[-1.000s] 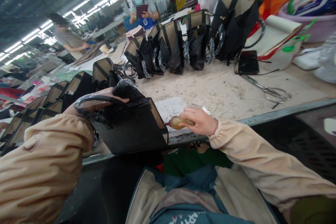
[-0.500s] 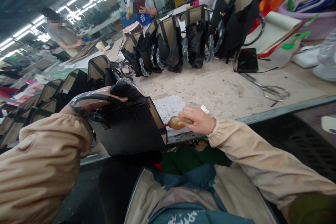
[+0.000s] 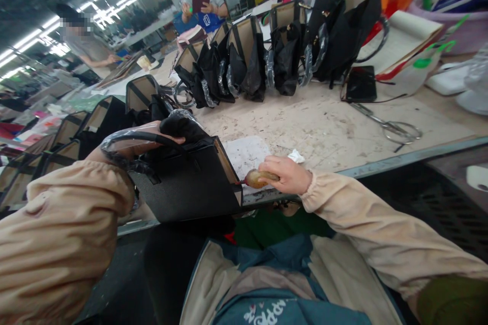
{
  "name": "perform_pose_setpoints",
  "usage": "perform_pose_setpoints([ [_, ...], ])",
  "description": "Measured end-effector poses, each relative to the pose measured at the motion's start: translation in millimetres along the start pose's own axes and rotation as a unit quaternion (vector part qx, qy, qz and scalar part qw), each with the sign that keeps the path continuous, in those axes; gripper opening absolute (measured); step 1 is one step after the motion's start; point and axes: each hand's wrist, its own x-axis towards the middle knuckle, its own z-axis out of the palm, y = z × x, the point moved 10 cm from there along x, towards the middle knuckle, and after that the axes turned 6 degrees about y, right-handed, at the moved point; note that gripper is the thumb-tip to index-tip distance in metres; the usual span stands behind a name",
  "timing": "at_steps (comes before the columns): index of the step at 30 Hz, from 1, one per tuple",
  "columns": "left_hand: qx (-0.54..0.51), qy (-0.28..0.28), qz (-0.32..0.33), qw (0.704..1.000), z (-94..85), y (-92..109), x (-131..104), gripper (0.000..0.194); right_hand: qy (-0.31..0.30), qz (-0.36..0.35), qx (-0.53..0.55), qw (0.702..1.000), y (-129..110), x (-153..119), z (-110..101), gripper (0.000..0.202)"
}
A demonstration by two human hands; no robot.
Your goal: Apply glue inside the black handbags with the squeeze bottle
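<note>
A black handbag (image 3: 190, 183) stands tilted at the table's front edge, its open tan side facing right. Its handle is wrapped in clear plastic. My left hand (image 3: 172, 138) reaches under that handle and is closed on the bag's upper part, with black cloth bunched above the fingers; the handle and bag hide some of the hand. In my right hand (image 3: 285, 175) is a small yellowish squeeze bottle (image 3: 256, 179), lying nearly level. Its thin red tip points left and is at the tan side edge of the bag, close to the lower corner.
More black handbags (image 3: 246, 61) stand in a row behind, others (image 3: 72, 132) at the left. Scissors (image 3: 396, 129), a dark phone-like object (image 3: 361, 84) and a notebook (image 3: 404, 43) lie at the right. White paper (image 3: 247, 152) is under the bottle. Two people work farther back.
The bottle's tip has shifted slightly down along the bag's side edge. Both hands keep their holds, and the whole view has tilted a little.
</note>
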Motion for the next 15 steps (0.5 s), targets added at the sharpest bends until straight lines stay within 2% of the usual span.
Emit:
perform_pose_setpoints([
  [2,0.007,-0.001,0.021,1.000,0.6,5.5,-0.5,0.041,-0.004,0.000,0.008,1.000,-2.0,-1.3,1.5,0.019],
  [8,0.028,0.005,0.031,0.999,-1.3,14.8,-4.8,0.039,0.059,0.021,0.001,0.998,4.2,2.6,-15.8,0.016],
  [15,0.052,-0.004,0.031,0.998,-1.6,4.0,0.2,0.044,0.002,0.002,-0.009,1.000,0.0,-4.3,-3.6,0.017],
])
